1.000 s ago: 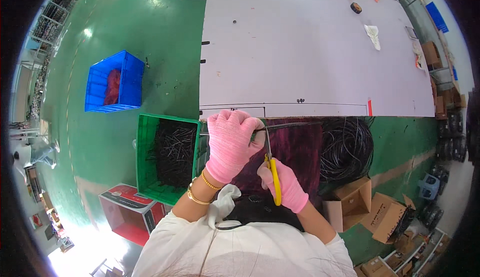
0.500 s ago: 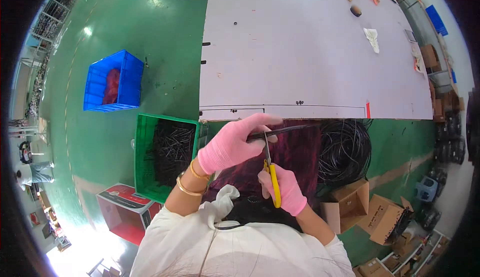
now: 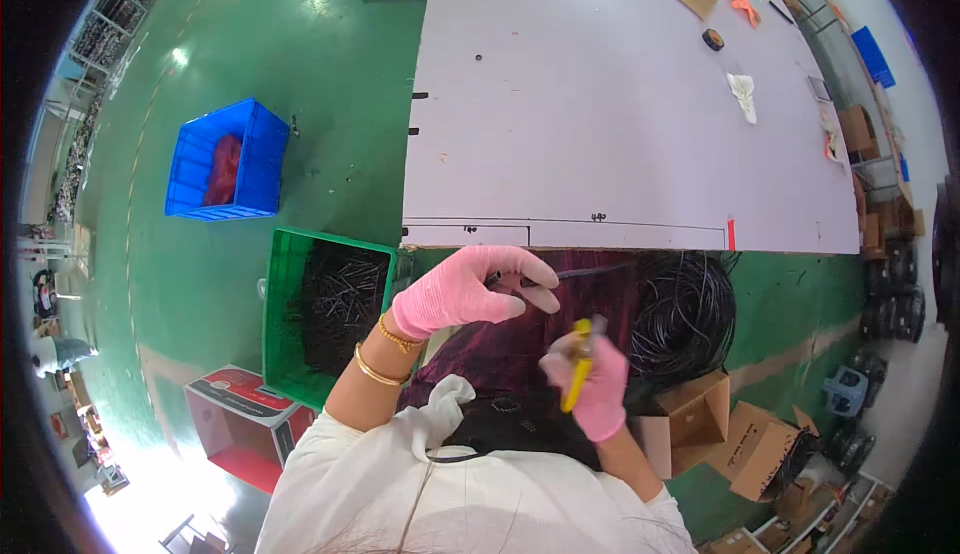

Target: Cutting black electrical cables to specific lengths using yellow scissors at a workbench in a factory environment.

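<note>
fingers [image 3: 520, 258] of the left hand [image 3: 455, 292], in a pink glove, curl around some black tube [image 3: 495, 279], with the thumb slightly apart from the fingertips and dark bits showing between them; a thin black strand [image 3: 590, 272] runs off to the right toward the coil, and whether the fingers pinch that strand too i cannot tell. the right hand [image 3: 603, 386], gloved the same way, is closed on the yellow handle of a pair of scissors [image 3: 577, 379], held upright and well apart from the tube; its blades are blurred, so how they stand is unclear

both hands are just off the near edge of the white counter [image 3: 600, 134], above a dark red cloth [image 3: 485, 349]. to the right of the cloth lies the big black coil [image 3: 685, 319], with an open cardboard box [image 3: 703, 429] near it. left of the left hand stands a green crate [image 3: 282, 324] holding many short black pieces [image 3: 345, 294]. farther off on the green floor sits a blue crate [image 3: 265, 154] with something reddish inside. on the counter, a roll of tape [image 3: 712, 40] lies near the far right side
</note>
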The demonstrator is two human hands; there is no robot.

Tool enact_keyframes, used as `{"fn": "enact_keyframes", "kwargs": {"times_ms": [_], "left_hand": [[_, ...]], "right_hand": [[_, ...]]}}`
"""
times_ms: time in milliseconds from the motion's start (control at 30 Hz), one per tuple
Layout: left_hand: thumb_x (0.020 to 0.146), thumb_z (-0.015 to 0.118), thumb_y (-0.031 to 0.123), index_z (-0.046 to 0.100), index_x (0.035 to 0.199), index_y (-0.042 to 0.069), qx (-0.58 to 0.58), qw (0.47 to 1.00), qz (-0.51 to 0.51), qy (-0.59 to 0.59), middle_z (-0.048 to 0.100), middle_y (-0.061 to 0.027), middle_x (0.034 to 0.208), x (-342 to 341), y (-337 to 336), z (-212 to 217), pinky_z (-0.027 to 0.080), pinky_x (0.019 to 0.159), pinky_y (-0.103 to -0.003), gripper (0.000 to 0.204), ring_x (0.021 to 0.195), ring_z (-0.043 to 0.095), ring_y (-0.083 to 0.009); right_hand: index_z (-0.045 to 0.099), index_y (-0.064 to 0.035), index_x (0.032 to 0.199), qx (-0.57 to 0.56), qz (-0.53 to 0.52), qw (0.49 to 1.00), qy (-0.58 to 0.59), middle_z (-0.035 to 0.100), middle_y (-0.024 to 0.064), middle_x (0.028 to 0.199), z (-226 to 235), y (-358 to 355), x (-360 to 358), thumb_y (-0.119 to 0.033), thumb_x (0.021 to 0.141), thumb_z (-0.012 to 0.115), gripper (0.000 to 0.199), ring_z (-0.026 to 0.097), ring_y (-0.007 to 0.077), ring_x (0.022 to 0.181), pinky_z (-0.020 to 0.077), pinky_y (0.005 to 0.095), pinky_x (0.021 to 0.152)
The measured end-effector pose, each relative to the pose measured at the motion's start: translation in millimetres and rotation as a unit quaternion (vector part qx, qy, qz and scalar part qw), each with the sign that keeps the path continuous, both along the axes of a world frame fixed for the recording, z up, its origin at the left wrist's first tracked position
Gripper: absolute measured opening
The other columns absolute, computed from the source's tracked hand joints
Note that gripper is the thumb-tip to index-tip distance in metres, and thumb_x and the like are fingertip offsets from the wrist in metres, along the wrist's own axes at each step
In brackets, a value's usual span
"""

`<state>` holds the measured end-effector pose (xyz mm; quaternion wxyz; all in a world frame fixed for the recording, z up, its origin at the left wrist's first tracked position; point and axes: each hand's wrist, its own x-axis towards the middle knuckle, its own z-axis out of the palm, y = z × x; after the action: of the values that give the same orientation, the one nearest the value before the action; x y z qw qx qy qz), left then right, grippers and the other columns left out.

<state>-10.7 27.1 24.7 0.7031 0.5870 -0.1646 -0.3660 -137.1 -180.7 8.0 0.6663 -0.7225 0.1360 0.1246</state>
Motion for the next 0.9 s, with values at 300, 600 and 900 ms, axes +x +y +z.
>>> {"fn": "enact_keyframes", "kwargs": {"times_ms": [300, 600, 900], "left_hand": [[0.078, 0.059, -0.007, 0.065, 0.116, -0.001, -0.011, 0.998, 0.056, 0.020, 0.074, -0.0103, 0.103, -30, 37, 36, 0.048, 0.070, -0.020, 0.039, 0.084, 0.064, -0.0071], [0.068, 0.072, 0.009, 0.068, 0.099, 0.008, 0.508, 0.687, 0.295, -0.428, 0.068, -0.0082, 0.099, -62, 85, 5, 0.053, 0.077, -0.043, 0.031, 0.090, 0.064, -0.0309], [0.074, 0.068, 0.016, 0.066, 0.094, 0.013, 0.362, 0.664, 0.347, -0.555, 0.063, -0.0028, 0.106, -36, 3, -43, 0.048, 0.095, -0.039, 0.019, 0.104, 0.060, -0.0235]], "right_hand": [[0.069, -0.0027, 0.093, -0.225, 0.107, 0.937, -0.245, 0.065, 0.0026, 0.080, 7, -27, 63, 0.009, 0.076, 0.073, 0.021, 0.055, 0.0082, 0.067, 0.0473, 0.0229, 0.062], [0.064, -0.0001, 0.084, -0.330, 0.182, 0.874, -0.306, 0.059, 0.0117, 0.072, 32, 18, 110, -0.004, 0.074, 0.082, 0.021, 0.056, 0.0172, 0.062, 0.0469, 0.0278, 0.059], [0.060, -0.0020, 0.079, -0.377, 0.259, 0.860, -0.225, 0.059, 0.0207, 0.075, 25, 50, 144, -0.016, 0.074, 0.078, 0.023, 0.060, 0.0391, 0.068, 0.0481, 0.0407, 0.058]]}}
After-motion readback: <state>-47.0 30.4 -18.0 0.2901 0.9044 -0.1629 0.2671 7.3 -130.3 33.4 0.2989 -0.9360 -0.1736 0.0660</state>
